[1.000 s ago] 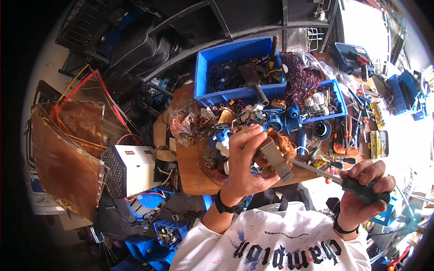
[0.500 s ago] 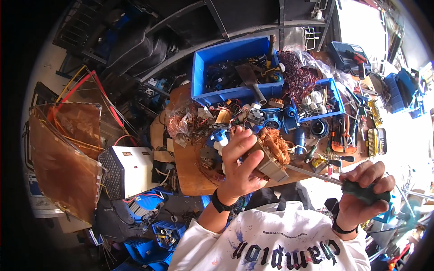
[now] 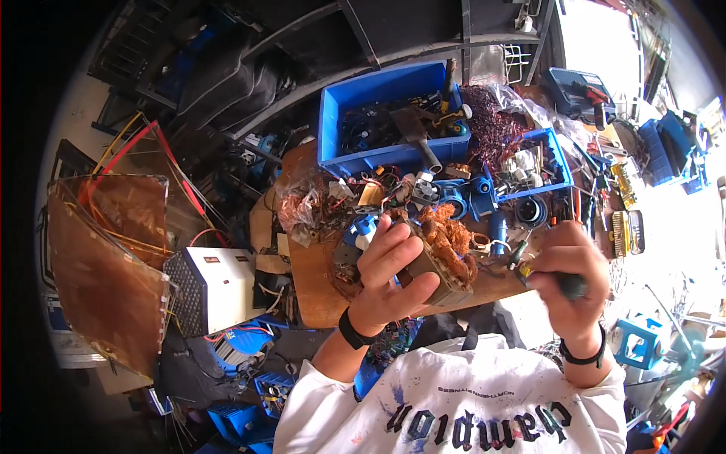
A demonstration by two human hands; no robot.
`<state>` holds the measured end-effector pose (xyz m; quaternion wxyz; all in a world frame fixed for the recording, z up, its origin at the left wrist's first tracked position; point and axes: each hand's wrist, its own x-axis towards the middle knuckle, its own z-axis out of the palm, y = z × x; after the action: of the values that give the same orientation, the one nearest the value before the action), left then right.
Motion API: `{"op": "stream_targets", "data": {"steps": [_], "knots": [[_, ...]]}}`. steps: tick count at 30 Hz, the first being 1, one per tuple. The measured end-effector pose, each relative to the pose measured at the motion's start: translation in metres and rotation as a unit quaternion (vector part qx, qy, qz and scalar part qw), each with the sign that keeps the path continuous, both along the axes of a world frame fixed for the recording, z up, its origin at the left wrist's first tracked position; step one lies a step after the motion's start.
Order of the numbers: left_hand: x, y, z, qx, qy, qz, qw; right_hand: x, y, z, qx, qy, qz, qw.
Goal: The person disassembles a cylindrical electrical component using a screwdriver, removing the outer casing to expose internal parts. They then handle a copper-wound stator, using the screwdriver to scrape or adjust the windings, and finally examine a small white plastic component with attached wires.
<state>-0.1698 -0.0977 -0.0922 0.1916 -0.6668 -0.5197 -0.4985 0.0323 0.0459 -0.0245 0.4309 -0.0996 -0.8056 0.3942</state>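
Note:
My left hand (image 3: 389,284) presses against a laminated metal core with a frayed copper winding, a transformer (image 3: 451,290), at the table's near edge. Its fingers lie along the left side and top of the core, thumb toward me. Loose copper strands (image 3: 448,234) bulge from the far right side of the core. To the right, my right hand (image 3: 571,276) is closed round the dark green handle of a screwdriver (image 3: 573,287). The shaft does not show clearly behind the hand.
On the wooden table (image 3: 314,284) lie a large blue bin (image 3: 329,125) with a hammer (image 3: 414,132) across it, a smaller blue tray (image 3: 563,163), tangled wire (image 3: 488,129), and a bagged copper heap (image 3: 299,204). A white metal box (image 3: 219,280) stands left.
My right hand has moved up and left with the screwdriver, whose shaft has swung away from the transformer. My left hand and the transformer have shifted slightly left, and its fingers look straighter.

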Motion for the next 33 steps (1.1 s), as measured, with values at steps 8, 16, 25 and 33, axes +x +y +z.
{"op": "stream_targets", "data": {"steps": [8,16,25,33], "knots": [[-0.003,-0.007,-0.006,-0.007,0.026,-0.020,0.999,-0.031,-0.009,0.014,0.008,-0.163,0.075,0.984],[-0.003,-0.014,-0.001,-0.019,0.046,-0.013,0.999,-0.034,-0.011,0.018,-0.050,-0.201,0.128,0.970],[-0.002,-0.009,-0.008,0.008,0.047,-0.010,0.999,-0.036,-0.009,0.012,-0.090,-0.180,0.142,0.969],[-0.007,-0.011,-0.001,-0.038,0.020,-0.016,0.999,-0.047,-0.012,0.013,-0.117,-0.207,0.126,0.963]]}}
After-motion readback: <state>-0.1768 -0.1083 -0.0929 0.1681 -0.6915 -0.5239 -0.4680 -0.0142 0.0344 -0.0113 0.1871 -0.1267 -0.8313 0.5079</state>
